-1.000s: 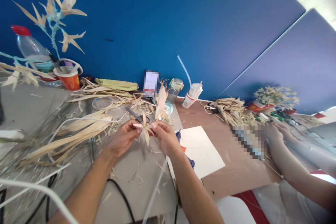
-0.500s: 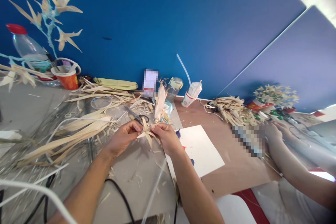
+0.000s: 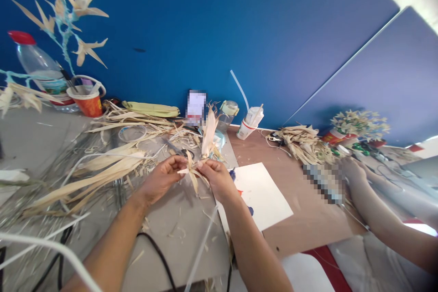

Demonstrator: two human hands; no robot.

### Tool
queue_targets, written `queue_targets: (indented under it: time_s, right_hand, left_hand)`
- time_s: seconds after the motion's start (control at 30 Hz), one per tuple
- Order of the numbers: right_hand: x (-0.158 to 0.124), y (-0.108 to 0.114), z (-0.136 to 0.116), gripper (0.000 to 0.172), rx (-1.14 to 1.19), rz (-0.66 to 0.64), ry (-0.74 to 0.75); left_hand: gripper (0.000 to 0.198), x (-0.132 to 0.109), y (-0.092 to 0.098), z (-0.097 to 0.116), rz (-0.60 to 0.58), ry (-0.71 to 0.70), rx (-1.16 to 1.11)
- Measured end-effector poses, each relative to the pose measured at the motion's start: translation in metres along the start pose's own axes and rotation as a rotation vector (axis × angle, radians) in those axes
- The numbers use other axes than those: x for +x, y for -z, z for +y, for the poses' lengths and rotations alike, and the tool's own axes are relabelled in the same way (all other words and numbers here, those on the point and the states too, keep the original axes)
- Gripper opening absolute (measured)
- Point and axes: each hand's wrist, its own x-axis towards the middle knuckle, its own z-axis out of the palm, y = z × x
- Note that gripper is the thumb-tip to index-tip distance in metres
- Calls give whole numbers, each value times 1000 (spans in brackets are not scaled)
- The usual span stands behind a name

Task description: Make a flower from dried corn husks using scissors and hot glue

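Between my two hands is a small corn husk flower [image 3: 192, 174] with narrow pale petals spread apart. My left hand [image 3: 167, 174] is closed, thumb and fingers pinching the flower's left side. From the right, my right hand [image 3: 214, 172] pinches it near the centre. Just behind the hands lie scissors [image 3: 178, 148], partly hidden by my left fingers. An upright bundle of corn husk [image 3: 209, 134] stands behind my right hand. Long dry husk strips [image 3: 99, 173] are spread on the grey table [image 3: 164, 242] to the left.
A white sheet [image 3: 262, 196] lies right of my forearm. At the back stand a phone [image 3: 196, 107], a paper cup [image 3: 247, 128] and a red cup [image 3: 87, 100] beside a bottle [image 3: 43, 70]. Another person's hands [image 3: 357, 171] are at the far right. A black cable [image 3: 159, 253] crosses the front.
The husk flower has turned slightly, its left petal tilting, and my left fingers have shifted a little around it. My right hand stays almost in place.
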Motion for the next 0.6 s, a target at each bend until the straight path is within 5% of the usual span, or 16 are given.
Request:
queue_targets:
  time_s: [0.6]
  right_hand:
    - [2,-1,0,32,19,-47,-11]
  left_hand:
    - [17,5,10,-9,1,-56,185]
